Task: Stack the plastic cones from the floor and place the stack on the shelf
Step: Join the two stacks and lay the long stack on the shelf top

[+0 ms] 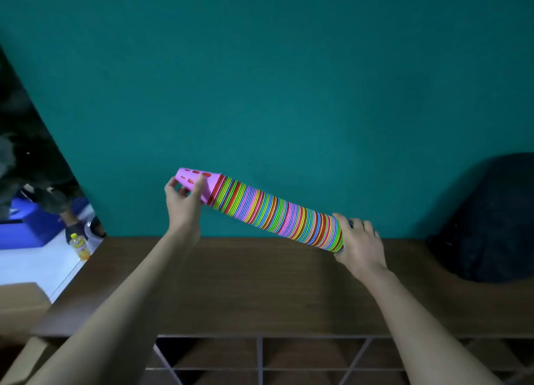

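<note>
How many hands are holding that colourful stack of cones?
2. The left hand grips the stack of cones at its pink tip; the right hand holds its wide base, above the shelf.

A teal wall (pixel 289 67) rises behind a brown wooden shelf (pixel 260 283) with cubbies.

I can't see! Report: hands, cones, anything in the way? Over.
Left hand grips tip, right hand grips base. Cone stack tilted above shelf. Dark bundle at right.
</note>
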